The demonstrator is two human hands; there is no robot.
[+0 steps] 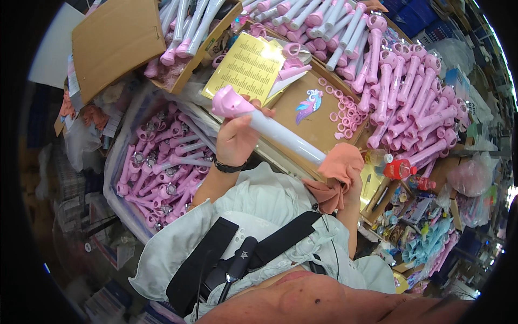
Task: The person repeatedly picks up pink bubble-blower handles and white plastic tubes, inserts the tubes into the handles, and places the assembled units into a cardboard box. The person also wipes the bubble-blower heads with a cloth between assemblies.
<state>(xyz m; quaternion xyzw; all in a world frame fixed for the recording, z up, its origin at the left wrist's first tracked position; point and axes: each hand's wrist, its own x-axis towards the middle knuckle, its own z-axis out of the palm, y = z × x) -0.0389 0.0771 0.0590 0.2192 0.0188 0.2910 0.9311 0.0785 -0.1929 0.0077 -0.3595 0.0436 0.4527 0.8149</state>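
My left hand [237, 137], with a dark band at its wrist, is closed around a white plastic tube with a pink head [288, 141]. It grips the tube just below the flared pink head, which points up and left. At the tube's lower right end, my right hand [353, 186] holds an orange cloth [342, 161]. The cloth covers that tip, so the end itself is hidden. Beyond the tube, a blue-and-purple winged sticker or cutout [309, 106] lies on a brown board [297, 127] beside several small pink rings [345, 110].
A plastic-lined bin [121, 208] of pink parts stands at left. Yellow printed sheets [245, 65] lie behind the tube, near an open cardboard box [118, 40]. Pink pieces [410, 92] are heaped at right, and white-and-pink tubes [324, 24] at the back. A red-labelled bottle [399, 169] lies at right.
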